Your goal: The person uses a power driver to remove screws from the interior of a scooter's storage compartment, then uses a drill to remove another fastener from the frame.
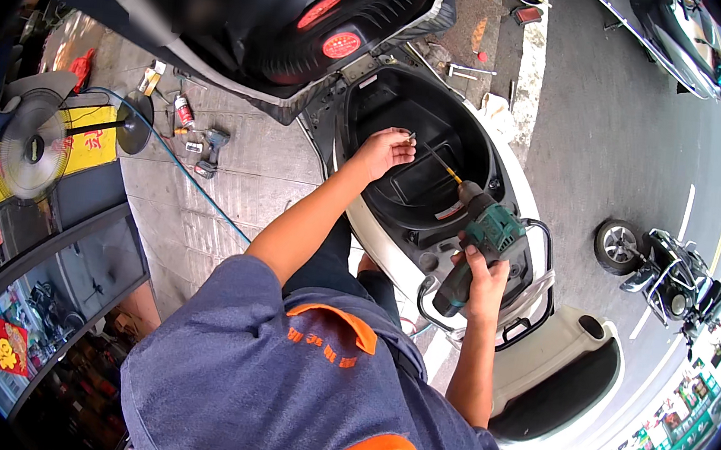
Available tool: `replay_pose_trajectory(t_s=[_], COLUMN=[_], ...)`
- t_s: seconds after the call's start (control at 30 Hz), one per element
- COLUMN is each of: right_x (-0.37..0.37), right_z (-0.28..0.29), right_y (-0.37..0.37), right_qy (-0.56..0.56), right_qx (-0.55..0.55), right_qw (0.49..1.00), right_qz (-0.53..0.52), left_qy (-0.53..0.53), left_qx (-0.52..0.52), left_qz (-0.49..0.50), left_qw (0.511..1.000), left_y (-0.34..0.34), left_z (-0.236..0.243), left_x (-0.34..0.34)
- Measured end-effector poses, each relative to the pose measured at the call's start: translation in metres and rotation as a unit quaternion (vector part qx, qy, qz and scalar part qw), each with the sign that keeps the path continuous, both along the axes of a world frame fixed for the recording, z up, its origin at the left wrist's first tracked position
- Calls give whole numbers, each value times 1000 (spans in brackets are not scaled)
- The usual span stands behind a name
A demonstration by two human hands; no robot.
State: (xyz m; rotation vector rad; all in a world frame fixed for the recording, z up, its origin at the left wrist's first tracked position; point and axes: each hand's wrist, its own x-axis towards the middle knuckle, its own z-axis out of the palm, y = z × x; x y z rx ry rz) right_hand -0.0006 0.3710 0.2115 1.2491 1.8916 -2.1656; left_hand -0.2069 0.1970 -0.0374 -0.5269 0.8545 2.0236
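A green and black cordless drill (495, 229) is gripped by its handle in my right hand (483, 282). Its long thin bit (443, 162) slants up and left over the black storage bin (419, 198) of a white scooter (404, 264). My left hand (385, 153) hovers above that bin with fingertips pinched together on a small metal piece, too small to name. The bit's tip lies close to those fingers, apparently apart from them. Above the bin, the scooter's black seat (282, 53) is tipped up, showing its underside with red labels.
To the left, another power driver (211, 152), a red spray can (184, 111) and a blue hose (177, 164) lie on the pavement near a fan (34, 146). A rear rack (545, 286) rises beside my right forearm. A detached white panel (559, 374) is at lower right.
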Motion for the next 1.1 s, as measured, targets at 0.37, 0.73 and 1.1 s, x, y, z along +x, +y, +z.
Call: replay_pose_trajectory(t_s=[0.37,0.73,1.1], right_x=[-36,-33,-30], right_z=[57,56,40], right_y=[-28,-41,-54], right_qy=[66,69,63], right_qx=[-70,-76,-120], right_qw=[989,992,990], right_qz=[109,77,44], left_qy=[-33,10,-50], left_qx=[167,109,94], left_qz=[145,121,185], left_qw=[975,987,977], left_y=[-88,-87,-86], left_z=[108,121,109], left_x=[-6,-20,-6])
